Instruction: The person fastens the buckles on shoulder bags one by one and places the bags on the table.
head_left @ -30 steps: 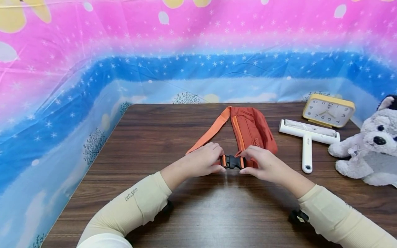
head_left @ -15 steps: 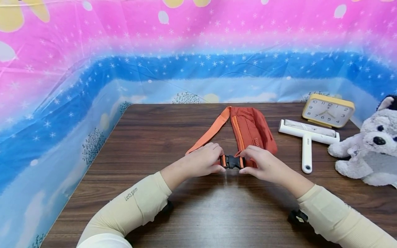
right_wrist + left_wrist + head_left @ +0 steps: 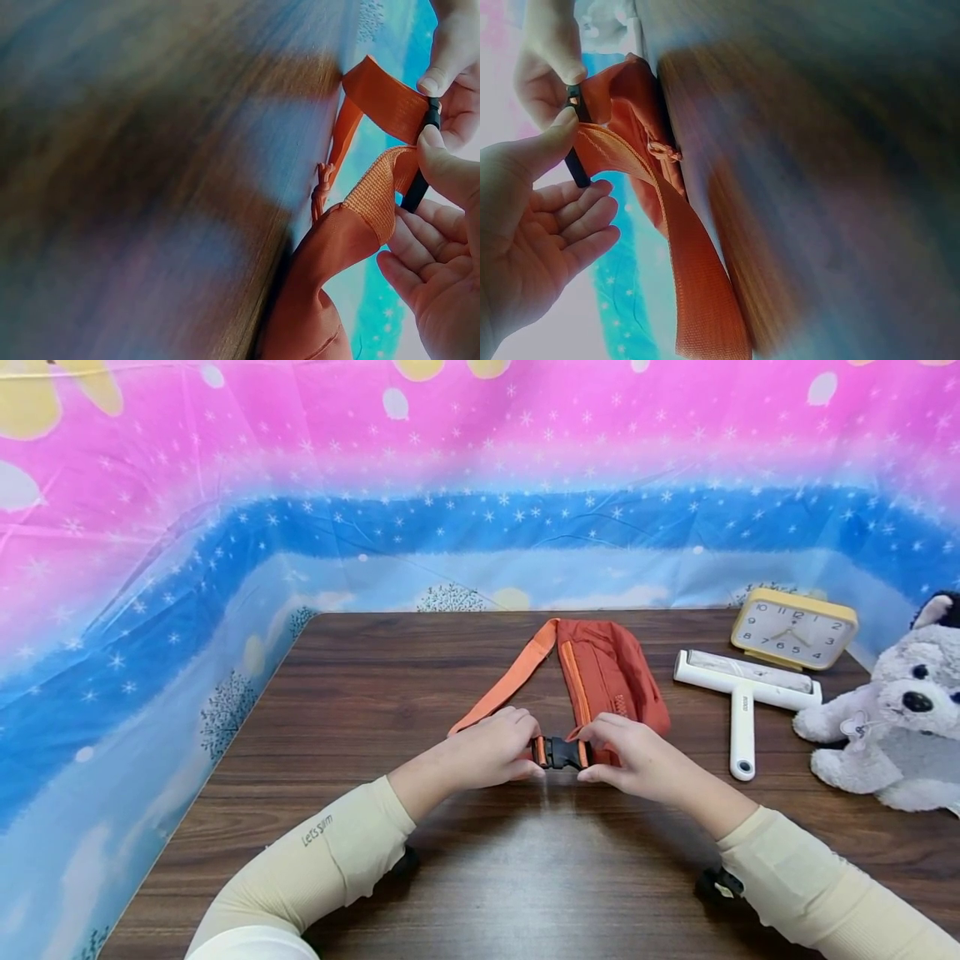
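Observation:
A rust-red waist bag (image 3: 615,672) lies on the table, its orange strap (image 3: 510,681) looping out to the left. The bag's black side-release buckle (image 3: 561,752) is held up just above the tabletop, its two halves joined. My left hand (image 3: 495,748) pinches the buckle's left end between thumb and fingers. At the right end, my right hand (image 3: 637,756) pinches it the same way. Both wrist views show the thumbs pressed on the black buckle (image 3: 577,169), with the orange webbing (image 3: 382,187) running from it toward the bag.
Right of the bag lies a white T-shaped roller tool (image 3: 742,710). Behind it stands a yellow alarm clock (image 3: 795,627). A grey and white plush dog (image 3: 892,718) sits at the right edge of the dark wooden table (image 3: 360,660). A patterned cloth (image 3: 480,518) hangs behind.

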Demonstrator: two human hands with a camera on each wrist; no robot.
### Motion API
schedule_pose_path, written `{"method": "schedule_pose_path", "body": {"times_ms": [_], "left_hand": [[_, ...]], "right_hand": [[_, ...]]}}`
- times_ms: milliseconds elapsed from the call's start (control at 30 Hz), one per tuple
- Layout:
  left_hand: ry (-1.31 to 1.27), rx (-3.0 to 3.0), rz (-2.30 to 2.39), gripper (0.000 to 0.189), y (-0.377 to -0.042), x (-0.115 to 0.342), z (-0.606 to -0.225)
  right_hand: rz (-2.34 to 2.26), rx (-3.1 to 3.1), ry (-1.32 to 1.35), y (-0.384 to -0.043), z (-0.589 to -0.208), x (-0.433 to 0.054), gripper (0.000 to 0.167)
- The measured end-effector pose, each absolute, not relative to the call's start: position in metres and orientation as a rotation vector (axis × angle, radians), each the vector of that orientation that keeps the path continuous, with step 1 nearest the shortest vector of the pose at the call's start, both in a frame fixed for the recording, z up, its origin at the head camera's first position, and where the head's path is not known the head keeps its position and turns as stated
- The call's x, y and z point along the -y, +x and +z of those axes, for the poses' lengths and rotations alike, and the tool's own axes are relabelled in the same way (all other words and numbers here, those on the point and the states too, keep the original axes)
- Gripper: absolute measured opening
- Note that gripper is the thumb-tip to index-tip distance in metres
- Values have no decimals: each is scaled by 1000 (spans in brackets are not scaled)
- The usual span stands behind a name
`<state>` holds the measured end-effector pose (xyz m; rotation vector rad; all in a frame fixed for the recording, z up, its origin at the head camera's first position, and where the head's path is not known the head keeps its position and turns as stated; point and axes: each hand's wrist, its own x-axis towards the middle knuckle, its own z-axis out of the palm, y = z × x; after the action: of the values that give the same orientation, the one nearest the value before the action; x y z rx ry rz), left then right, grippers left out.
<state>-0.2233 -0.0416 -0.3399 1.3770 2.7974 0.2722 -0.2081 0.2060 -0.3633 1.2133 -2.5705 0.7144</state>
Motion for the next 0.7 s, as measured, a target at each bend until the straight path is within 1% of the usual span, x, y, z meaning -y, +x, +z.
{"method": "schedule_pose_path", "body": {"times_ms": [700], "left_hand": [[1379, -2806, 259, 42, -223, 41, -340]], "right_hand": [[705, 2587, 1216, -210, -365, -207, 39]]}}
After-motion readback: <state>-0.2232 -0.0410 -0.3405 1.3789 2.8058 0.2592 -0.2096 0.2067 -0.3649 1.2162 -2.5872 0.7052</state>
